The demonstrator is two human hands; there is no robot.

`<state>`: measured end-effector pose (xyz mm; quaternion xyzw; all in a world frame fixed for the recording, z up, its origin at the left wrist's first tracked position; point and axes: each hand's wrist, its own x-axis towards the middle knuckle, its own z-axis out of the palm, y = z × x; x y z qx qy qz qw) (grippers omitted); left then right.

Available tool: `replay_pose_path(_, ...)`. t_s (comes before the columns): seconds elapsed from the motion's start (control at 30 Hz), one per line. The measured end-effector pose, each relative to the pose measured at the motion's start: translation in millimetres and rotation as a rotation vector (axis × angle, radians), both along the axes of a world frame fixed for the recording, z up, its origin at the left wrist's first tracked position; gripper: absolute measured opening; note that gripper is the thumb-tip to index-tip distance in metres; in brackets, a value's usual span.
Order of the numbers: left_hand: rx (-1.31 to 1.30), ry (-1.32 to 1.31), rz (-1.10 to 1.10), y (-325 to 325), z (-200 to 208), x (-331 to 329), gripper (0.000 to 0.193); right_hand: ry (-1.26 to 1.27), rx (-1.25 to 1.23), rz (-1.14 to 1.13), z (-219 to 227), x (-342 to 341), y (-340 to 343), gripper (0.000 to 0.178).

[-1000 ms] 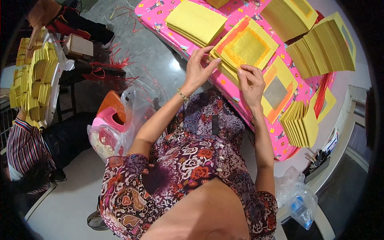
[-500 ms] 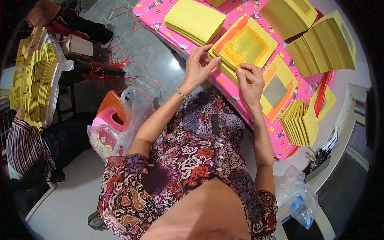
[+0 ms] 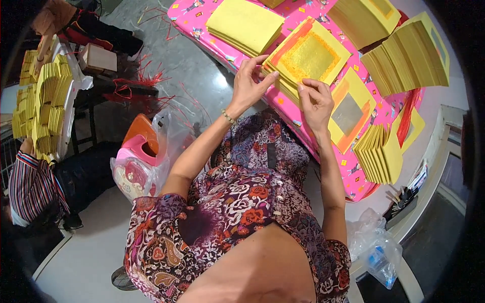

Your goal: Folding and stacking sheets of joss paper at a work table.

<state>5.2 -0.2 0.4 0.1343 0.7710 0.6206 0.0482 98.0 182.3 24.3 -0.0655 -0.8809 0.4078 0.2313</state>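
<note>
A stack of yellow paper sheets [image 3: 312,56] lies on the pink patterned tablecloth. Its top sheet carries a gold square with an orange band along one side. At the stack's near left corner, my left hand [image 3: 249,85] grips the edge, thumb along the near side and fingers round the left. My right hand [image 3: 316,105] pinches the near edge between thumb and fingertips, the other fingers curled. Close by my right hand lies another yellow sheet [image 3: 368,107] with a silver square and orange bands. A folded yellow stack [image 3: 246,24] sits just beyond my left hand.
Fanned yellow bundles [image 3: 406,60] and a smaller one [image 3: 376,154] stand on the right of the pink table [image 3: 353,184]. Red strings [image 3: 405,121] hang between them. A bag with a water bottle [image 3: 378,260] is lower right. At left, people handle yellow bundles [image 3: 50,108].
My hands keep nearly the same hold on the stack. At the far left, a co-worker's hand and arm have shifted slightly over the yellow bundles.
</note>
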Motion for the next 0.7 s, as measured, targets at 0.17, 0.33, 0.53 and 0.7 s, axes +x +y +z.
replay_pose_path(0.17,-0.042,-0.036,-0.011,-1,-1,-3,0.056,0.0,-0.019,-0.017,-2,-3,-3,0.013)
replay_pose_path(0.33,-0.329,0.483,0.021,-2,21,4,0.061,0.0,-0.013,-0.04,-2,1,-3,0.013)
replay_pose_path(0.53,-0.524,0.973,-0.181,8,31,-14,0.038,0.031,0.038,-0.045,-4,1,-5,0.012)
replay_pose_path(0.7,-0.52,0.954,-0.418,12,33,-36,0.021,0.055,0.131,0.045,4,4,-2,0.022)
